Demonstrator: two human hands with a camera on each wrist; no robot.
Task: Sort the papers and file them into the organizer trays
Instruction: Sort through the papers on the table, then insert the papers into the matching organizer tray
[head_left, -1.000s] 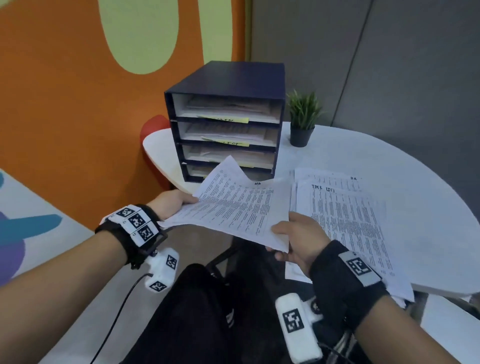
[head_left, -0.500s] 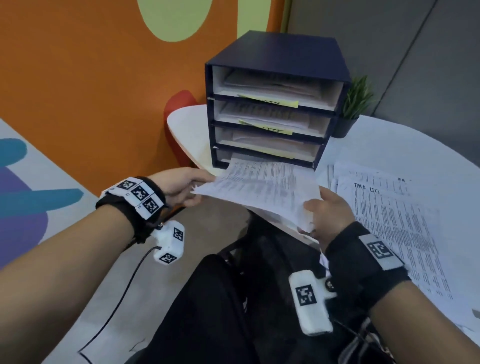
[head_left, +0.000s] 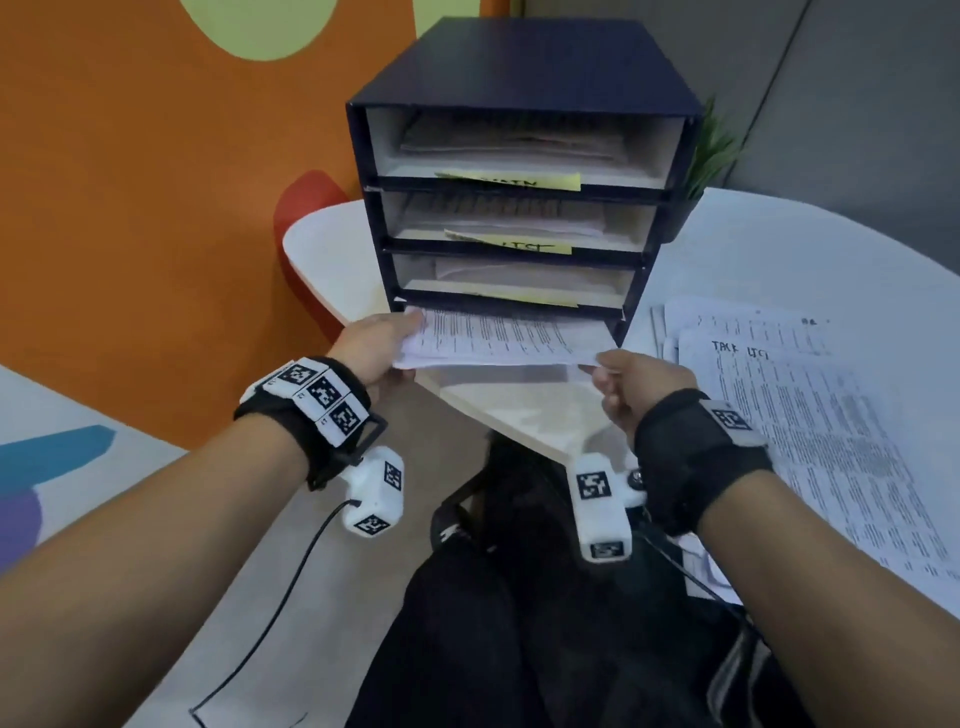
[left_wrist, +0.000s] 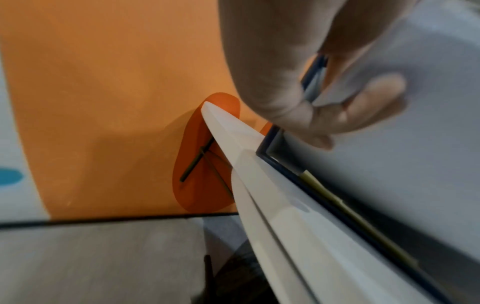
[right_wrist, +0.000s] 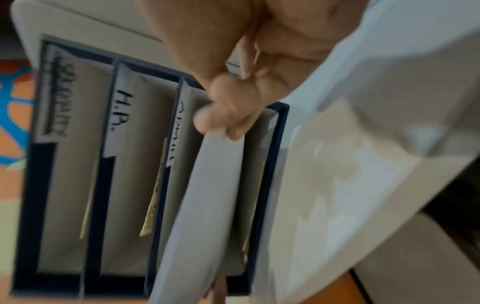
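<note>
Both hands hold one sheaf of printed papers (head_left: 498, 340) at the mouth of the lowest tray of the dark blue organizer (head_left: 524, 171), which stands at the far left of the white table (head_left: 810, 270). The far edge of the sheaf is at that bottom slot, while its near edge hangs out over the table's rim.

The left hand (head_left: 376, 345) grips the sheaf's left corner: the fingers (left_wrist: 363, 105) curl under the sheets in the left wrist view. The right hand (head_left: 639, 382) pinches the right near corner, fingers (right_wrist: 221, 115) bent and closed on the paper's edge in the right wrist view, beside the tray dividers.

The three upper trays each hold papers, with yellow sticky labels (head_left: 524, 182) at their front lips. A loose stack of printed sheets (head_left: 810, 410) lies on the table to the right of the organizer, handwriting at its top. A small green plant (head_left: 711, 150) stands behind the organizer's right side.
</note>
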